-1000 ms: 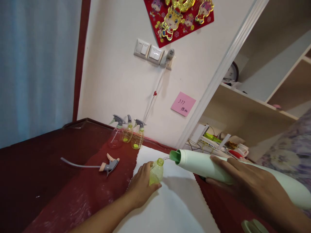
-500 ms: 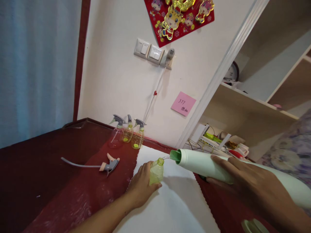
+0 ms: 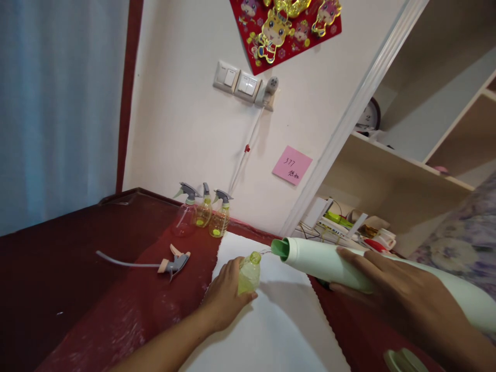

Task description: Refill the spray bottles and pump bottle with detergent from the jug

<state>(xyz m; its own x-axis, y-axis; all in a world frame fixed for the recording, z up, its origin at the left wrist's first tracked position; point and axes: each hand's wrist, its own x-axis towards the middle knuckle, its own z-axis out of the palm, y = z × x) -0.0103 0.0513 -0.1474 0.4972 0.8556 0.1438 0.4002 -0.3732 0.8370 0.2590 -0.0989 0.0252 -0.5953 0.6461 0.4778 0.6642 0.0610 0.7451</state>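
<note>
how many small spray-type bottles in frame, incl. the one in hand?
4. Three capped spray bottles stand clustered by the wall. One open bottle, its spray head off, is gripped by the left hand on the white sheet. None seem hidden.

On the dark red bench we see a white cloth mat lying right of centre. Our left hand rests on the mat around a small clear plastic bottle of yellow-green liquid. Right of it, our right hand holds a tilted pale green-and-white jug, spout just beside the bottle's mouth. A loose grey spray head with tube lies left of the mat. Three clear spray bottles with grey triggers stand behind, against the wall.
</note>
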